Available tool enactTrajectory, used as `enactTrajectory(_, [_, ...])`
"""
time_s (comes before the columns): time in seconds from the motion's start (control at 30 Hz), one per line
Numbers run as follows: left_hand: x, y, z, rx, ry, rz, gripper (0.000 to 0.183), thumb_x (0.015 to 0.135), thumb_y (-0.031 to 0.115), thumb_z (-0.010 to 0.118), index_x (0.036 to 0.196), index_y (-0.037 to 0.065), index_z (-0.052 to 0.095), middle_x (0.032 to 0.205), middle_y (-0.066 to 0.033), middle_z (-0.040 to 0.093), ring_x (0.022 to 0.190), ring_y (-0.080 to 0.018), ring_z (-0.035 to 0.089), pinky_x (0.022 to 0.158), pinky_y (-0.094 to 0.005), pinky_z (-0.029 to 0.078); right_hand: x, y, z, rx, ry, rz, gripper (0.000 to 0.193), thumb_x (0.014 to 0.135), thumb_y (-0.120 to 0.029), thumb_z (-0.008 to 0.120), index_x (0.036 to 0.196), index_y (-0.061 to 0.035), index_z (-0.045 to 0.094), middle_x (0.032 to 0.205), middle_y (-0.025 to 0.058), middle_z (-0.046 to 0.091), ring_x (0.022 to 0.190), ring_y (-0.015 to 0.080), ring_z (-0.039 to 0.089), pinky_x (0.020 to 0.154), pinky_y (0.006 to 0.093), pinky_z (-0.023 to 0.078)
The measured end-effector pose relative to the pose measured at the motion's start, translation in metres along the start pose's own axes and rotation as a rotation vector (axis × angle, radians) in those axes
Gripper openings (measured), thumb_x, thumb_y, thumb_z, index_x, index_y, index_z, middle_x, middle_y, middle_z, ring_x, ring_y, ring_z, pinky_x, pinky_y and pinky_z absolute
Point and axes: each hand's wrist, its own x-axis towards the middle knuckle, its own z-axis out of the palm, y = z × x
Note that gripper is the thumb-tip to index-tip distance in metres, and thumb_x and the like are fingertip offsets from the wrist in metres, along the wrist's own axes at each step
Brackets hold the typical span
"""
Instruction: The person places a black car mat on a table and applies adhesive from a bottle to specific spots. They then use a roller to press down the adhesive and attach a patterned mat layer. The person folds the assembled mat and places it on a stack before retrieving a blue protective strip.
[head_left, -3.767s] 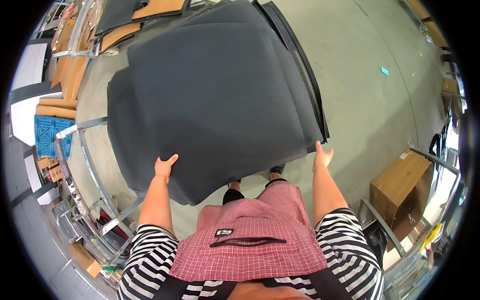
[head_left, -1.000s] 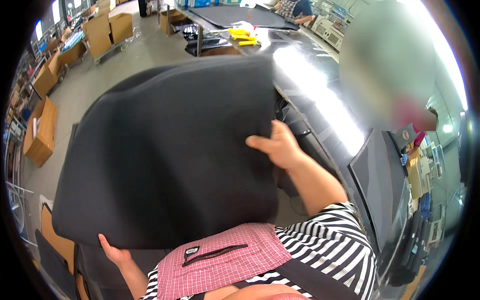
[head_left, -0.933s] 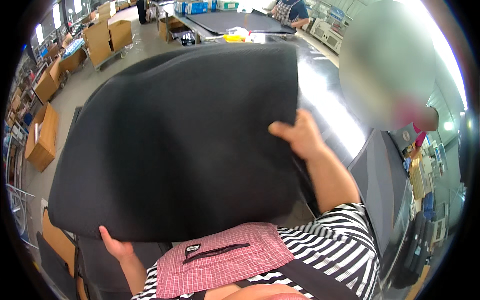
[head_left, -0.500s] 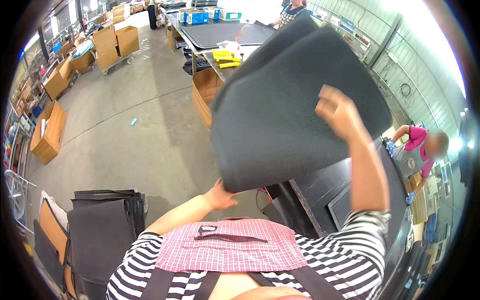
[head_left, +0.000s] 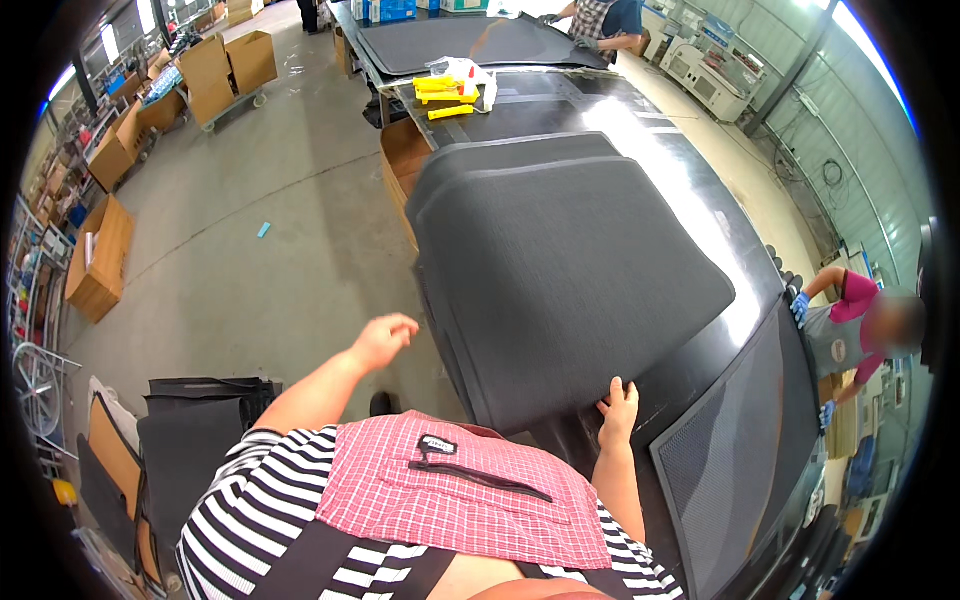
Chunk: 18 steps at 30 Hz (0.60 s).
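Note:
A stack of black sheet-like mats (head_left: pixel 570 270) with rounded corners lies on the dark table in front of me, its layers slightly offset at the left and far sides. My right hand (head_left: pixel 620 410) is at the near edge of the top mat, fingertips apart and touching or almost touching it. My left hand (head_left: pixel 383 342) hovers over the floor just left of the stack, holding nothing, its fingers loosely bent. A black mesh-textured sheet (head_left: pixel 735 450) lies to the right of the stack.
Yellow-handled tools (head_left: pixel 445 92) and a clear plastic bag lie farther up the table (head_left: pixel 690 165). A co-worker in blue gloves (head_left: pixel 800 308) stands at the right; another works at the far end. Black sheets (head_left: pixel 190 450) are piled on the left, and cardboard boxes (head_left: pixel 100 262) stand beyond.
The raised black mat has come down flat onto the table. My right hand has moved from its upper face to its near edge; my left hand has come away to the left.

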Motion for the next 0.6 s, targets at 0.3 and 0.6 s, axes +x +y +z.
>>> enactTrajectory(0.3, [0.296,-0.038,-0.135,0.065,0.204,0.12,0.045,0.096,0.026,0.066,0.132,-0.001,0.059,0.127,-0.0208,0.066,0.12,-0.0293,0.062,0.104,-0.0377,0.048,-0.001,0.004,0.05,-0.406,0.352,-0.116,0.097,0.084,-0.03,0.08,0.154,0.0094,0.026,0.151,0.025,0.036,0.141,0.0357,0.037,0.118,0.0414,0.03])
enactTrajectory(0.6, [0.41,0.01,-0.19,0.104,-0.152,-0.186,0.068,0.083,0.044,0.08,0.123,-0.007,0.058,0.111,-0.0187,0.069,0.103,-0.0241,0.066,0.09,-0.0386,0.053,-0.103,0.004,0.138,-0.734,0.688,-0.378,0.069,0.081,-0.01,0.074,0.145,-0.0025,0.047,0.138,0.0144,0.051,0.125,0.028,0.052,0.103,0.0404,0.043])
